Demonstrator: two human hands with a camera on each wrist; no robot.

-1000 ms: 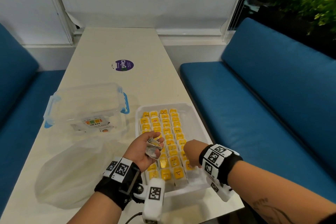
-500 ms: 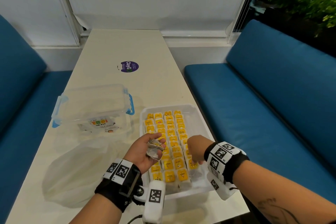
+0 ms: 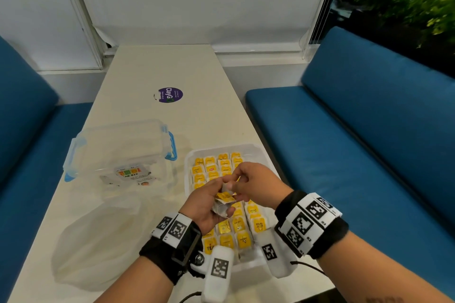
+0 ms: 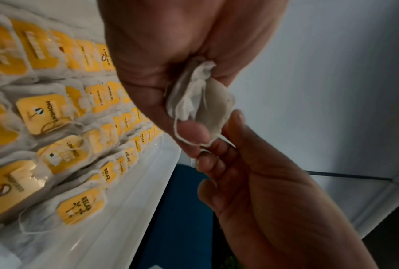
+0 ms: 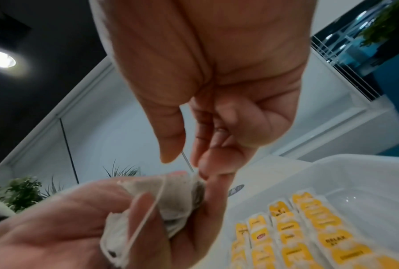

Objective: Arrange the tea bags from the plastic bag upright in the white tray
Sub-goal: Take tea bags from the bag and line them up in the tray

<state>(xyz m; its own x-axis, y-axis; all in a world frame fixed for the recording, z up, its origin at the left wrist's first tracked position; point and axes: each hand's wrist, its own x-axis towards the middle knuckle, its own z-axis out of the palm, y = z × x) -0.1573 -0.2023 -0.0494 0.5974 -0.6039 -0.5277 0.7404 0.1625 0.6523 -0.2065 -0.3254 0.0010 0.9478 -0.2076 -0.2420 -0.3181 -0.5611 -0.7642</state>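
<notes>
Right hand (image 3: 256,184) risen to left hand's (image 3: 204,206) soft papery tea bags (image 3: 222,200).

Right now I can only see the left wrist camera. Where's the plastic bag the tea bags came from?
Observer: The crumpled clear plastic bag lies on the cream table, left of the white plastic tray.
Operator: What's behind it?
Observer: A clear plastic box with blue clips.
Operator: Do the grey tea bags in the left hand have a tag?
Observer: Yes, a yellow paper tag shows between the hands.
</notes>
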